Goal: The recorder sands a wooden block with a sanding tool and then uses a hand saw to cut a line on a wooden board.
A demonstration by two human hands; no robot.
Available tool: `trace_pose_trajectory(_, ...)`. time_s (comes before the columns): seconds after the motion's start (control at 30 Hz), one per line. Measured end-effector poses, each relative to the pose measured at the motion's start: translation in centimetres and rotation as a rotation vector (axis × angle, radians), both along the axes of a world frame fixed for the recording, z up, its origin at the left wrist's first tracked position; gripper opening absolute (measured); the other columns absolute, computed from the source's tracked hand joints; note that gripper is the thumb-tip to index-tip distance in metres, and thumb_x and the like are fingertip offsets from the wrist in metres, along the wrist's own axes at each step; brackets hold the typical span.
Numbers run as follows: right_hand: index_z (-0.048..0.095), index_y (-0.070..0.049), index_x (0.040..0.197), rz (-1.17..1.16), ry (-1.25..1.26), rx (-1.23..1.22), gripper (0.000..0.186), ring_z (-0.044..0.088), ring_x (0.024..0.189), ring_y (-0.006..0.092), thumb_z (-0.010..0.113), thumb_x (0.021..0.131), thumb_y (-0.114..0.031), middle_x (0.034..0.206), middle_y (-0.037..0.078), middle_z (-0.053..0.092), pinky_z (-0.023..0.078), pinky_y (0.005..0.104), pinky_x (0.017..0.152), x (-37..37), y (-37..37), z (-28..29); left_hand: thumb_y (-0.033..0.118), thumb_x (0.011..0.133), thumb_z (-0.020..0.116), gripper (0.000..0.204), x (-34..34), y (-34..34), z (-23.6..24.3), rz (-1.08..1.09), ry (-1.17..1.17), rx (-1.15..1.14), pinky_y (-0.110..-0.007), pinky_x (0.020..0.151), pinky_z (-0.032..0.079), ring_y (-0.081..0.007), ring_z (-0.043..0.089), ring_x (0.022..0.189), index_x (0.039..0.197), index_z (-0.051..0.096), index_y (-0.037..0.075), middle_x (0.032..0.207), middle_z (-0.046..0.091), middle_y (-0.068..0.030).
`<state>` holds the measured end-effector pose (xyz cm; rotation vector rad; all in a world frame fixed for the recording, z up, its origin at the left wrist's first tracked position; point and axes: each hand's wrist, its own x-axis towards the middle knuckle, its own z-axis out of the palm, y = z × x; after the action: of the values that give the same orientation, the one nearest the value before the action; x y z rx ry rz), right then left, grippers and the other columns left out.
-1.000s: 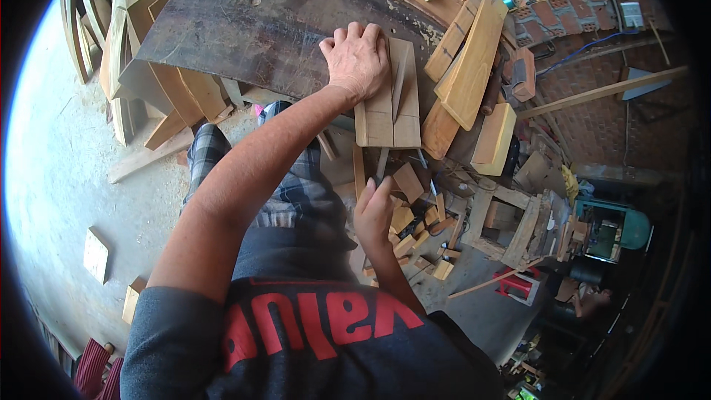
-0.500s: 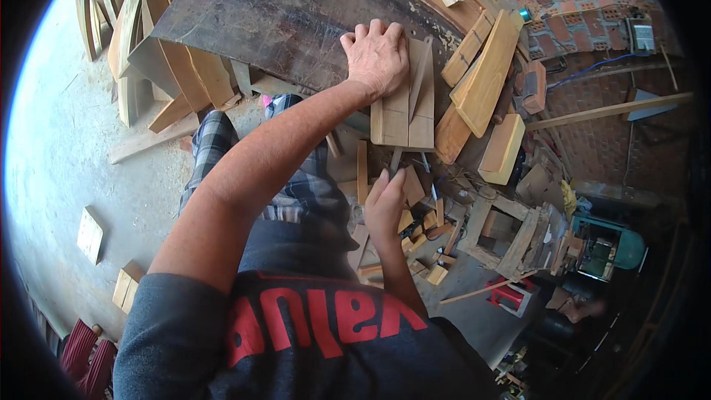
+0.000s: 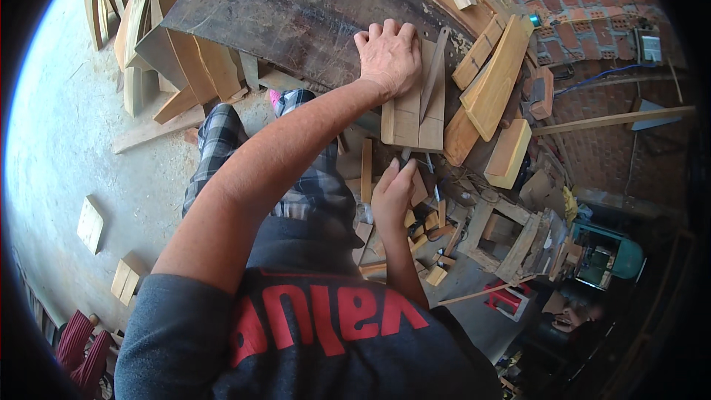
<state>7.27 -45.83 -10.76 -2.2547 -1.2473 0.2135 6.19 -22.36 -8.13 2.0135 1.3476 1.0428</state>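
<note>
My left hand (image 3: 390,59) bears down on a thick pale wooden board (image 3: 400,122) at the edge of the dark workbench, its fingers curled over the wood. A narrow grey steel blade, which looks like a saw (image 3: 435,70), stands up slantwise from the board's top. A dark line runs from its foot to the near edge. Just beyond that near edge, my right hand (image 3: 394,191) is closed around the lower end of a grey metal piece that seems to be the same saw. Its handle is hidden by my fingers.
Yellowish cut boards (image 3: 492,78) lie right of the held board, beside a wooden block (image 3: 508,154). Wood offcuts (image 3: 426,233) litter the floor below. Curved wooden pieces (image 3: 137,37) lean at the bench's left. A rough wooden frame (image 3: 500,237) stands to the right.
My right hand has moved up toward the board's near edge. More of the blade shows above the board, less below. My left hand stays on the board; the whole view has shifted slightly.
</note>
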Motion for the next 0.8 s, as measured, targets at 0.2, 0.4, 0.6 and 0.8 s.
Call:
trace_pose_trajectory(0.2,0.045,0.011,0.11,-0.006,0.087,-0.057,0.029,0.056,0.085,0.0511,0.044,0.1,-0.017,0.087,0.033,0.058,0.043,0.0511,0.071,0.3,-0.5,-0.5,0.029,0.093,0.047,0.026,0.1,0.0,0.0,-0.02,0.016,-0.042,-0.047,0.093,0.032,-0.0316,0.051,0.104,0.11,0.061,0.015,0.106,0.057,-0.0121)
trace_pose_trajectory(0.4,0.044,0.013,0.112,-0.003,0.055,-0.088,0.031,0.057,0.084,0.0507,0.043,0.1,-0.016,0.087,0.033,0.058,0.043,0.0513,0.07,-0.3,-0.4,0.6,0.029,0.093,0.047,0.026,-0.2,-0.1,0.2,-0.001,-0.003,-0.015,-0.047,0.092,0.032,-0.0312,0.051,0.103,0.11,0.061,0.015,0.105,0.056,-0.0118)
trace_pose_trajectory(0.6,0.044,0.008,0.105,0.026,-0.021,0.033,0.027,0.056,0.081,0.0539,0.043,0.1,-0.019,0.081,0.034,0.057,0.042,0.0559,0.068,-0.5,0.3,0.6,0.025,0.088,0.051,0.021,0.4,-0.2,-0.3,0.024,-0.098,0.009,-0.047,0.088,0.032,-0.0323,0.05,0.1,0.099,0.061,0.009,0.102,0.055,-0.0138)
trace_pose_trajectory(0.8,0.032,0.017,0.132,-0.05,0.002,-0.014,0.046,0.053,0.114,0.049,0.042,0.1,-0.013,0.12,0.041,0.05,0.043,0.0475,0.094,-0.2,-0.6,-2.4,0.023,0.088,0.053,0.018,0.2,-0.5,0.3,0.048,-0.152,-0.008,-0.045,0.085,0.033,-0.0305,0.048,0.095,0.099,0.056,0.009,0.096,0.051,-0.0126)
